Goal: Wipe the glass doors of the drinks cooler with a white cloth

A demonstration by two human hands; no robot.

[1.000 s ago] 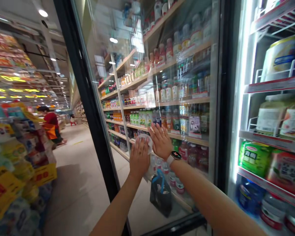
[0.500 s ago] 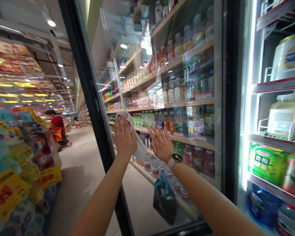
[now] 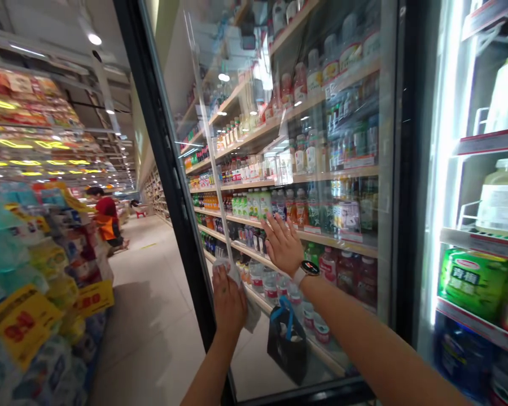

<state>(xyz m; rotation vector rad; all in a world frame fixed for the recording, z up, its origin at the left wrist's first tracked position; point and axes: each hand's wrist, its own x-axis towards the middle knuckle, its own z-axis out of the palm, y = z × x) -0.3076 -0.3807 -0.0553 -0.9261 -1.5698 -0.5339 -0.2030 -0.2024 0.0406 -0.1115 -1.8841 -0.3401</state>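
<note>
The left grip (image 3: 229, 301), closed on a crumpled white cloth (image 3: 251, 316), presses it against the glass refrigerator door (image 3: 182, 186); the right grip (image 3: 283, 245), open and empty, lies flat on the glass beside it.

Both arms out front, bare hands raised, near each other but not touching.

Left forearm (image 3: 209, 375) came in from bottom centre, angled up and to the right. Left hand (image 3: 229, 301) sat lower than the right, back of the hand toward the camera, fingers (image 3: 222, 279) closed together, pointing up and curled slightly, as if gripping. Right forearm (image 3: 364, 332) came in from bottom right, long and angled up and to the left. Right wrist (image 3: 297, 279) was bent back and wore a smartwatch (image 3: 308, 268). Right hand (image 3: 283, 245) was open and flat, palm facing away, fingers (image 3: 277, 228) spread and pointing up and to the left. Both sleeves were out of frame, forearms bare.
</note>
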